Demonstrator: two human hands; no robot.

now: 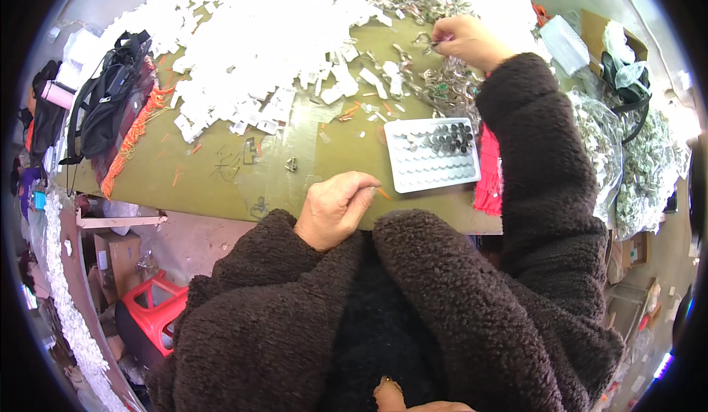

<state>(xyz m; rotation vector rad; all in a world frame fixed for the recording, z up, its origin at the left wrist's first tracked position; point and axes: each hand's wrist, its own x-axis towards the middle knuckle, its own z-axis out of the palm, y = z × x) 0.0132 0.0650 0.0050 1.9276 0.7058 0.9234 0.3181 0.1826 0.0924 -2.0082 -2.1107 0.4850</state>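
Note:
My right hand [472, 42] reaches over the far right of the table, thumb and fingers pinched on a small metal piece [423, 39] with a ring-like shape. Beneath and beside it lies a loose heap of small metal pieces [450, 87]. Near the front edge, my left hand [335, 209] rests with its fingers curled and thumb pressed in; whatever it may hold is hidden. Between the hands sits a white tray [399, 178] with rows of round hollows. Black round pieces [451, 140] fill several hollows toward its upper right, and a few small metal bits lie at its upper left.
A large spread of white tags [243, 50] covers the far left of the olive tabletop [214, 183]. Red fabric [488, 179] lies right of the tray. Bulging clear bags [638, 168] stand at the right. A black bag [110, 102] lies left, above a red stool [153, 310].

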